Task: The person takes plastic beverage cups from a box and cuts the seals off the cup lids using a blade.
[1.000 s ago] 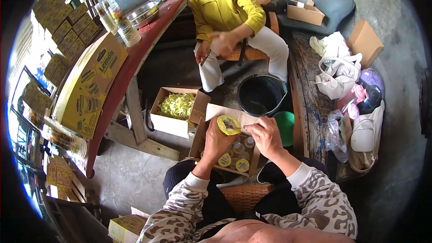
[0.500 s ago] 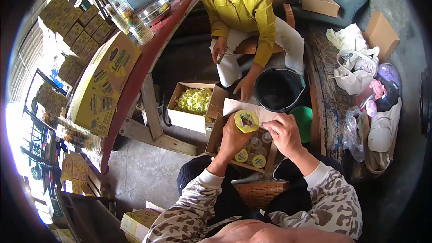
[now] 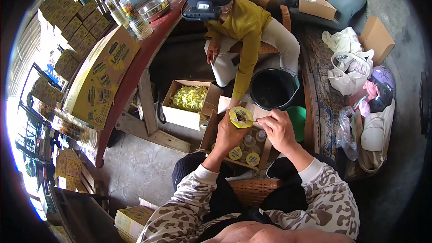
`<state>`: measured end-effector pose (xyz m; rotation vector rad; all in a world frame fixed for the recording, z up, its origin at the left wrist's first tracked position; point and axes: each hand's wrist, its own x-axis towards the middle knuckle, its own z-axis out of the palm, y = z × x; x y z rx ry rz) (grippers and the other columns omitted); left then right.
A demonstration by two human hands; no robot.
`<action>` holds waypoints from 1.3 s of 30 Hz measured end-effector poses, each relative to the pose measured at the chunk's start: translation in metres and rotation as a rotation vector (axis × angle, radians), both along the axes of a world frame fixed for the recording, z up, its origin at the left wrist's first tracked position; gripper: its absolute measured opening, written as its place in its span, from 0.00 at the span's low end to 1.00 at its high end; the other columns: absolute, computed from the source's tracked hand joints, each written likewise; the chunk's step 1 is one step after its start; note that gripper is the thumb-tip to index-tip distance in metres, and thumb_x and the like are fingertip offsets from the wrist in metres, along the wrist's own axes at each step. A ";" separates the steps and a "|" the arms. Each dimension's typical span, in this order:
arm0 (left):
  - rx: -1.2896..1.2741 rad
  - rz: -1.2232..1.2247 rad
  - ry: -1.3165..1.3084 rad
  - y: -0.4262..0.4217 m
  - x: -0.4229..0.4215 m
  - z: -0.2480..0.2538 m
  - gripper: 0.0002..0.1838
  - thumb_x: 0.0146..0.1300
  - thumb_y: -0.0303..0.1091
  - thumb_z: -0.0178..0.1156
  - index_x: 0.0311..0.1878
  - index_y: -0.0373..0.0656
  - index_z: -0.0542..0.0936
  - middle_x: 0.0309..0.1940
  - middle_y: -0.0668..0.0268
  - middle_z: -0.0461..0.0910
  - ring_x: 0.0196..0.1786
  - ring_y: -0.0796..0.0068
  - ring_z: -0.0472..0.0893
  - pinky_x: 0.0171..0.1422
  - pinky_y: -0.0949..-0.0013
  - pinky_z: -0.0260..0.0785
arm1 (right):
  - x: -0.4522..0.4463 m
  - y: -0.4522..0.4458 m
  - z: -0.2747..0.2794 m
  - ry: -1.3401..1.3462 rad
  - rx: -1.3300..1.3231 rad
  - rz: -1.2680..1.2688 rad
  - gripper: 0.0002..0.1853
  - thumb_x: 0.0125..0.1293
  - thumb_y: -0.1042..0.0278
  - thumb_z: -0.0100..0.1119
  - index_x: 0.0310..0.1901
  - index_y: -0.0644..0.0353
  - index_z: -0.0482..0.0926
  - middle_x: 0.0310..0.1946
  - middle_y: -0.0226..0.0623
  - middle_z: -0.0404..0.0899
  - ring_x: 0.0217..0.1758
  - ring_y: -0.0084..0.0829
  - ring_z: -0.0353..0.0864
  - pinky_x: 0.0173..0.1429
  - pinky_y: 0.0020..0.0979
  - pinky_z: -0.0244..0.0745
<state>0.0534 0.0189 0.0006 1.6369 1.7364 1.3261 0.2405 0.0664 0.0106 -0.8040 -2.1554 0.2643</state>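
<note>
My left hand (image 3: pixel 228 136) is closed around a plastic cup with a yellow printed film lid (image 3: pixel 235 124), tilted so its top faces me. The lid's middle is torn or cut open and shows a dark inside. My right hand (image 3: pixel 280 131) pinches a thin, narrow tool (image 3: pixel 253 121), whose tip reaches into the opening; its exact kind is too small to tell. Beneath both hands stands an open cardboard box (image 3: pixel 263 164) with several clear cups, some under yellow lids (image 3: pixel 253 159).
A co-worker in a yellow shirt (image 3: pixel 249 31) sits opposite, one arm reaching to the box. Nearby are a carton of yellow strips (image 3: pixel 188 98), a black bucket (image 3: pixel 270 91) and a green basin (image 3: pixel 297 123). Left is a red table edge (image 3: pixel 119 99); bags (image 3: pixel 348 78) lie right.
The thin tool's tip now shows in the lid's opening, and my right hand has come closer to the cup. The co-worker has leaned forward, reaching further toward the box. The view has shifted slightly.
</note>
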 end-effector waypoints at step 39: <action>-0.032 0.033 0.001 -0.001 -0.005 -0.001 0.30 0.45 0.33 0.77 0.51 0.37 0.75 0.40 0.52 0.83 0.46 0.54 0.85 0.49 0.59 0.76 | -0.005 -0.002 0.008 -0.033 0.042 0.010 0.08 0.55 0.77 0.67 0.37 0.55 0.84 0.29 0.30 0.73 0.35 0.33 0.75 0.45 0.36 0.69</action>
